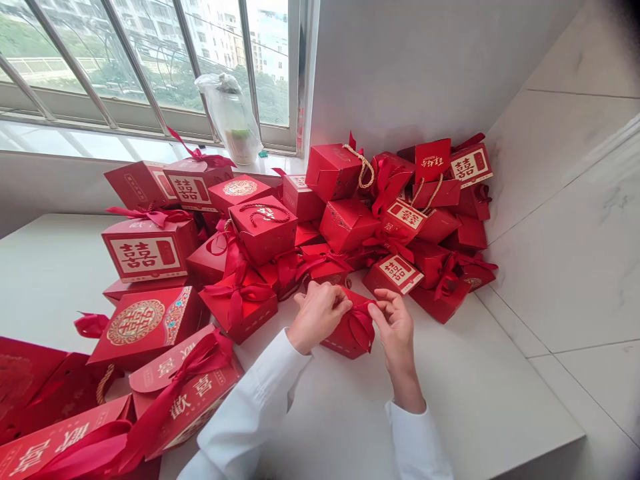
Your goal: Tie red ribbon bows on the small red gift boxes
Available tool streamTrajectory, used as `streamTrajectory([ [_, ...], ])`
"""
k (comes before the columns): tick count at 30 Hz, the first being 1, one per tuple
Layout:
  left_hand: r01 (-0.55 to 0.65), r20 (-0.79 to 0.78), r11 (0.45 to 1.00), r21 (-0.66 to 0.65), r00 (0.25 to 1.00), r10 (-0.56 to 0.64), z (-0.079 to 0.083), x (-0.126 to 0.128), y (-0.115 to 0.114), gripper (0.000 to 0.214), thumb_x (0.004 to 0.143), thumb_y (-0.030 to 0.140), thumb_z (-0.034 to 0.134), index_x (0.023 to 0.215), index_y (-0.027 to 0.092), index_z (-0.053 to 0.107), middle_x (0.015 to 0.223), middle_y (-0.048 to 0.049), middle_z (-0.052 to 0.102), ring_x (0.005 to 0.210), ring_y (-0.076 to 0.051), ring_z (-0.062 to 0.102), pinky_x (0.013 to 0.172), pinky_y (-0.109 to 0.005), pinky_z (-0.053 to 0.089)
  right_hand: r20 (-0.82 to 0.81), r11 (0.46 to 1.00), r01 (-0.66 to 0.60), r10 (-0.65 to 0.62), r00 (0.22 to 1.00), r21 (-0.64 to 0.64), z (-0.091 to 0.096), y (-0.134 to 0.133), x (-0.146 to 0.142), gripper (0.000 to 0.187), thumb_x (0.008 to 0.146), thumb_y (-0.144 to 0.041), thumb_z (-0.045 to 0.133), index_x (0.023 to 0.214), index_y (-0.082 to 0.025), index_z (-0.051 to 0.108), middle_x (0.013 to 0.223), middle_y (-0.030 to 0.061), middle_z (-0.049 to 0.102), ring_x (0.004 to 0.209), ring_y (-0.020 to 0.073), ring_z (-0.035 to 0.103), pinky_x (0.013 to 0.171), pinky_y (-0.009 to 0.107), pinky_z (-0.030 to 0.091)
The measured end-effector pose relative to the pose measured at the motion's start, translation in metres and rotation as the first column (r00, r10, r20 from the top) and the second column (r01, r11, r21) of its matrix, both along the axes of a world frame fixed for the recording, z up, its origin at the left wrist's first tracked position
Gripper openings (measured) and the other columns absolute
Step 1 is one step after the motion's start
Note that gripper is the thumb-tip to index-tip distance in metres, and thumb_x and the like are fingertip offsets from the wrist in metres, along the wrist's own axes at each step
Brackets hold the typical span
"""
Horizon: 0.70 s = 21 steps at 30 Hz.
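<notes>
A small red gift box (350, 332) with a red ribbon sits on the white table (470, 393) right in front of me. My left hand (317, 315) is closed, pinching the ribbon at the box's top left. My right hand (395, 325) pinches the ribbon at the top right. Both arms wear white sleeves. Much of the box is hidden behind my hands.
A heap of red gift boxes (350, 220) with ribbons and gold cord handles fills the back corner. Larger red boxes (145, 250) lie to the left and near left. A plastic bag (233, 120) stands on the windowsill. A tiled wall (565, 220) rises on the right.
</notes>
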<state>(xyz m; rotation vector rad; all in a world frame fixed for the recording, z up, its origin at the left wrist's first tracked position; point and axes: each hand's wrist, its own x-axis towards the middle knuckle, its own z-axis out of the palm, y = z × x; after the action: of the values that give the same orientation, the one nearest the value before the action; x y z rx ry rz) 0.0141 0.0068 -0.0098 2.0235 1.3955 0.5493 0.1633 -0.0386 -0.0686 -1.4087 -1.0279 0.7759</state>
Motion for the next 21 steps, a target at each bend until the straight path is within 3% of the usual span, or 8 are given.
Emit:
streamTrajectory([
  [7,-0.017,-0.063,0.999,0.036,0.998,0.020,0.002,-0.006,0.003,0.024,0.084,0.029,0.049,0.066,0.019,0.062,0.075,-0.0046,0.061,0.087,-0.025,0.050,0.071,-0.033,0.032,-0.111,1.000,-0.006,0.008,0.994,0.019,-0.003,0.007,0.005,0.034,0.077,-0.038,0.065,0.104,-0.020,0.054,0.075,-0.0002,0.062,0.071,0.0160,0.059,0.069,0.028,0.046],
  [14,0.046,0.089,0.994,0.096,0.995,-0.055,-0.003,-0.011,0.012,0.017,0.085,0.034,0.051,0.091,0.020,0.059,0.078,-0.0012,0.055,0.080,-0.018,0.052,0.071,-0.028,0.041,-0.079,0.994,-0.105,0.106,0.991,0.018,-0.001,0.018,0.012,0.035,0.078,-0.040,0.065,0.104,-0.020,0.054,0.071,-0.0025,0.060,0.069,0.0153,0.058,0.069,0.028,0.045],
  [21,0.094,0.053,0.993,0.072,0.994,-0.098,-0.003,-0.013,0.014,0.014,0.080,0.028,0.054,0.072,0.018,0.058,0.072,-0.0004,0.054,0.067,-0.014,0.049,0.061,-0.024,0.039,-0.039,0.959,-0.282,0.281,0.959,-0.009,0.005,0.025,0.023,0.032,0.078,-0.041,0.065,0.101,-0.019,0.058,0.071,-0.0036,0.059,0.068,0.0135,0.056,0.068,0.027,0.043],
])
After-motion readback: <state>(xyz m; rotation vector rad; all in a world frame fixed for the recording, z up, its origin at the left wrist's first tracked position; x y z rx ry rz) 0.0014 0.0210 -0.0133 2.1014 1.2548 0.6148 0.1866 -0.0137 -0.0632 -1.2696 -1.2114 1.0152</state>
